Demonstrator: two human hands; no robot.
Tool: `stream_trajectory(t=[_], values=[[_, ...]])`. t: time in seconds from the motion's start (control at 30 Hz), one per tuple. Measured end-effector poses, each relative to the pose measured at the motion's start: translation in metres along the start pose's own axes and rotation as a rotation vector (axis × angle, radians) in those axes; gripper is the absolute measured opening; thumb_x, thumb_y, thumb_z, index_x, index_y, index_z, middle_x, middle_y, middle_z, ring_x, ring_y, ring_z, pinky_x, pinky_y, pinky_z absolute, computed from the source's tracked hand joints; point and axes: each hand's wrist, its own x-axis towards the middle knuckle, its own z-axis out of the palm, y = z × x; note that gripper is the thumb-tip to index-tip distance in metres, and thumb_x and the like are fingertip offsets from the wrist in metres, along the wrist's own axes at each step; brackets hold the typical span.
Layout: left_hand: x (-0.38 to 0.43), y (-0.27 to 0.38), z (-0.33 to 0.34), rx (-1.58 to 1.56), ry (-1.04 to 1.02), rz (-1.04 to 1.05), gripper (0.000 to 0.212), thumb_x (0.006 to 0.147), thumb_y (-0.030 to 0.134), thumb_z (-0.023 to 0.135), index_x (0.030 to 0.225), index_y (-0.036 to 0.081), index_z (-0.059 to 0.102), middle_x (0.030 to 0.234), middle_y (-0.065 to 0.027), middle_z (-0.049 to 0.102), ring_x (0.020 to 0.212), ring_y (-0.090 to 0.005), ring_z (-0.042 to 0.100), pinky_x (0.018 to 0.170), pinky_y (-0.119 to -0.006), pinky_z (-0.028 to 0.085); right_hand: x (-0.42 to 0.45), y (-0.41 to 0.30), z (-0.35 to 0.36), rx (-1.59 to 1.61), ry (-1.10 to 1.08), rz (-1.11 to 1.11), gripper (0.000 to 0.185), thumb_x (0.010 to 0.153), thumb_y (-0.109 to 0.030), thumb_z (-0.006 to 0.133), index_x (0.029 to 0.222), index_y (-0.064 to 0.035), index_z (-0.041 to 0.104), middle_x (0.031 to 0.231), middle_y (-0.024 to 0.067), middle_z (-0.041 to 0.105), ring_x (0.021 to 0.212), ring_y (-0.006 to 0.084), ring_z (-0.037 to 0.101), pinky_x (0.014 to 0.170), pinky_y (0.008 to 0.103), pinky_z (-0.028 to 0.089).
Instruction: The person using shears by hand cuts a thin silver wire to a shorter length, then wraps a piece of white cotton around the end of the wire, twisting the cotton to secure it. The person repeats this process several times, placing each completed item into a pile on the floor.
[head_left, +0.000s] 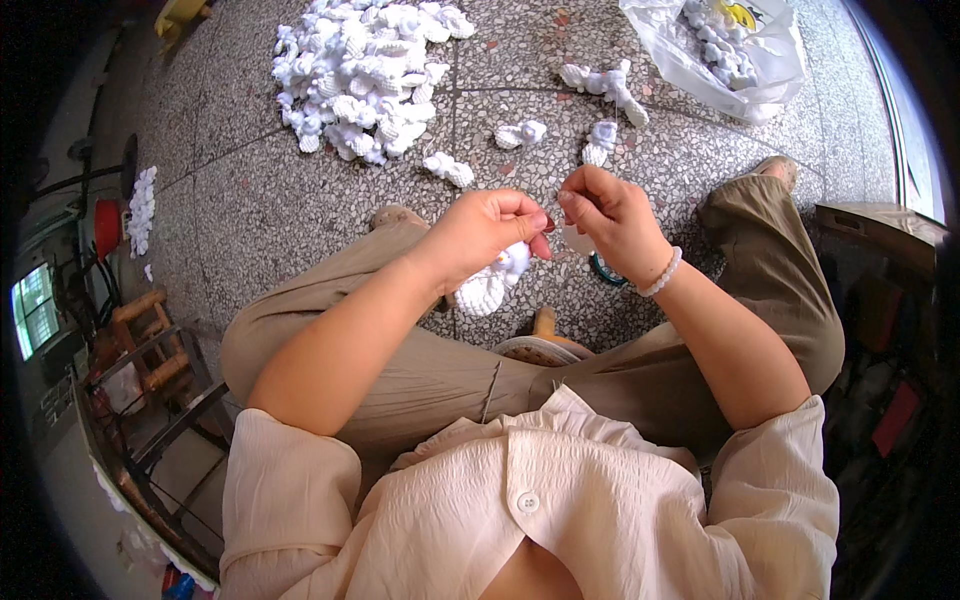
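My left hand (487, 229) has its thumb and forefinger pressed together, with a small dark red spot at the fingertips that I cannot identify. Beneath its palm hangs a white textured fabric piece (484, 291) with a small orange mark, apparently held by the curled fingers. Just to the right, my right hand (611, 214) is raised with thumb and forefinger pinched together. Whether a fine thread or needle is between them cannot be made out. Behind the right hand are a pale translucent thing (579, 241) and a teal round rim (606, 271), both partly hidden.
A heap of white fabric pieces (367, 75) lies on the terrazzo floor (517, 67). Loose pieces (521, 133) lie nearer, some linked by thread. A clear plastic bag (765, 97) holds more. A wooden box (874, 232) stands right; a wooden chair (142, 337) stands left.
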Motion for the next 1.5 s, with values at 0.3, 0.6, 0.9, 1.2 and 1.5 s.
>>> stream_trajectory(t=[0.3, 0.6, 0.9, 1.2, 1.5], values=[[0.015, -0.016, -0.027, 0.028, 0.031, -0.255, 0.014, 0.084, 0.01, 0.058, 0.088, -0.001, 0.064, 0.066, -0.0032, 0.06, 0.059, -0.0078, 0.054, 0.053, -0.02, 0.041, 0.027, 0.022, -0.012, -0.677, -0.221, -0.488, 0.016, 0.077, -0.019, 0.064, 0.091, -0.0132, 0.06, 0.077, 0.0, 0.062, 0.078, 0.0173, 0.057, 0.081, 0.0317, 0.036], [0.049, -0.072, -0.067, 0.148, 0.257, -0.362, 0.012, 0.081, 0.011, 0.059, 0.084, 0.001, 0.066, 0.066, -0.005, 0.062, 0.055, -0.0085, 0.053, 0.049, -0.022, 0.039, 0.041, 0.115, 0.019, -0.809, -0.075, 0.03, 0.036, 0.077, -0.012, 0.057, 0.111, -0.0042, 0.051, 0.112, 0.0123, 0.053, 0.106, 0.0258, 0.05, 0.095, 0.0387, 0.038], [0.056, -0.083, -0.081, 0.17, 0.302, -0.527, 0.014, 0.083, 0.01, 0.057, 0.089, 0.0, 0.063, 0.071, -0.006, 0.063, 0.061, -0.0109, 0.056, 0.053, -0.023, 0.043, -0.038, 0.216, 0.052, -1.158, -0.261, 0.556, 0.035, 0.079, -0.021, 0.061, 0.103, -0.0004, 0.046, 0.102, 0.0149, 0.051, 0.098, 0.0283, 0.053, 0.082, 0.0349, 0.047], [0.05, -0.049, -0.059, -0.301, 0.017, -0.223, 0.017, 0.087, 0.014, 0.056, 0.094, 0.0, 0.061, 0.071, -0.0036, 0.061, 0.057, -0.0079, 0.055, 0.05, -0.02, 0.044, -0.036, 0.226, 0.027, -1.022, -0.128, 0.552, 0.026, 0.082, -0.01, 0.054, 0.104, 0.0013, 0.044, 0.103, 0.0181, 0.049, 0.101, 0.0299, 0.049, 0.082, 0.0344, 0.047], [0.051, -0.094, -0.085, 0.094, 0.282, -0.4, 0.013, 0.085, 0.012, 0.057, 0.09, 0.001, 0.062, 0.071, -0.0058, 0.063, 0.057, -0.01, 0.055, 0.049, -0.024, 0.043, -0.02, 0.193, 0.002, -0.651, -0.53, 0.937, 0.054, 0.071, -0.036, 0.069, 0.103, 0.0035, 0.051, 0.103, 0.0223, 0.053, 0.083, 0.033, 0.059, 0.068, 0.035, 0.051]])
